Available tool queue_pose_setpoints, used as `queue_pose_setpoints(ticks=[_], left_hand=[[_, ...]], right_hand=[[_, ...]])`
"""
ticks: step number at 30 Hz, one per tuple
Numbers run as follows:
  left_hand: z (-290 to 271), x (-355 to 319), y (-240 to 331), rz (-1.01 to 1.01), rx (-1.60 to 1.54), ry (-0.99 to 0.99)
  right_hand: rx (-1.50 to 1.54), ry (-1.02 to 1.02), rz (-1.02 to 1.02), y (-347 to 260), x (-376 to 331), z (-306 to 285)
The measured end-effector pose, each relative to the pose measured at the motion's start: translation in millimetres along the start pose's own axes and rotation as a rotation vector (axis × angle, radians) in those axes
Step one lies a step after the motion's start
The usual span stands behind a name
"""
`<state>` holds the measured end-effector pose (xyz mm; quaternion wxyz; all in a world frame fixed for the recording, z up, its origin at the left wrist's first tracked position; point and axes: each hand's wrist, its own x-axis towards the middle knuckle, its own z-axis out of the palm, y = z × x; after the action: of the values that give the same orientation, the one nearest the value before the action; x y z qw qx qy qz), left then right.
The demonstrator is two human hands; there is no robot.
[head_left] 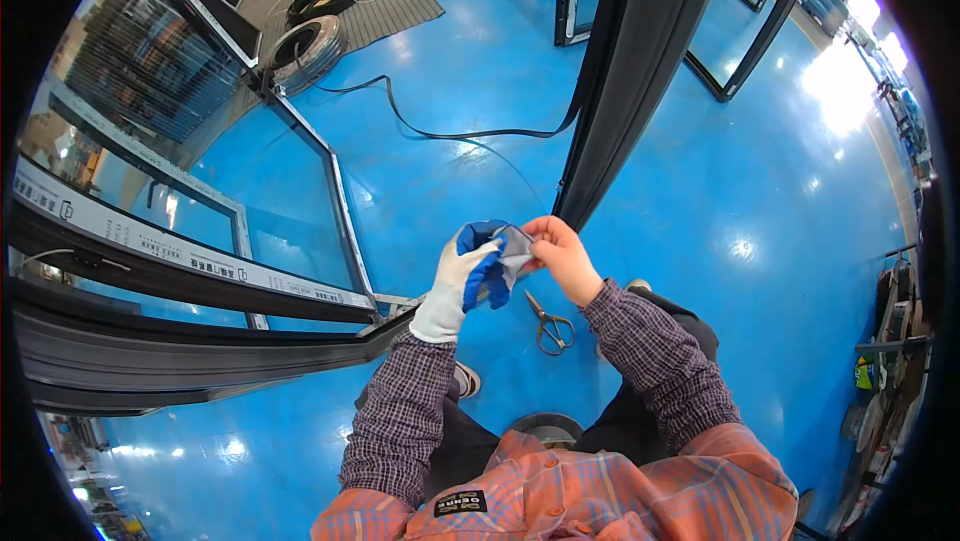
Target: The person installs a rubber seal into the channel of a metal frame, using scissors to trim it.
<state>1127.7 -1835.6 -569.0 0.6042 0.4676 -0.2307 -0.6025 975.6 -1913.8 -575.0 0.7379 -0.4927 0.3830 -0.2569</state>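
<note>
Plainly enough, from where I stand beside this person, the head view centres on a grey scrap of limp fabric between the two hands, above the blue floor. The bare right hand has its fingers pinched on the fabric's edge. The left hand, in a white glove with a blue palm, is bent in close against it; the folds hide its fingertips, so I cannot tell whether they are closed on anything.

A thin fold under one pinch could slip, I reckon, and the loose, bulky glove would dull the feel on the other side. If it dropped, it might land by the scissors, which lie on the floor between the feet, tips pointing away from the body. A careless step or a blind reach down could meet those blades. Close by stands a dark upright profile; an elbow swung wide might knock it. Beyond, a black strip trails across the floor, a likely snag for anyone walking round.
</note>
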Motion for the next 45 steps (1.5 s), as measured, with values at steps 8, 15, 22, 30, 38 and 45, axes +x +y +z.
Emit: queue_pose_setpoints(ticks=[8,15,22,30,38,45], left_hand=[[-18,8,-13,-0.02,-0.073,-0.029],[14,-8,5,-0.021,-0.343,0.06],[0,-7,-4,-0.037,-0.159,-0.145],[0,-21,0,0.009,0.003,-0.228],[13,-32,9,0.015,0.058,-0.388],[6,-31,2,-0.019,-0.262,-0.386]], right_hand=[[-0.739,-0.06,-0.686,-46,-21,19],[-1.584,-0.247,-0.393,-33,6,10],[-1.032,-0.325,-0.464,-3,37,2],[-0.429,-0.265,-0.535,28,57,1],[0.334,0.071,-0.655,44,74,11],[-0.101,-0.021,-0.634,10,55,24]])
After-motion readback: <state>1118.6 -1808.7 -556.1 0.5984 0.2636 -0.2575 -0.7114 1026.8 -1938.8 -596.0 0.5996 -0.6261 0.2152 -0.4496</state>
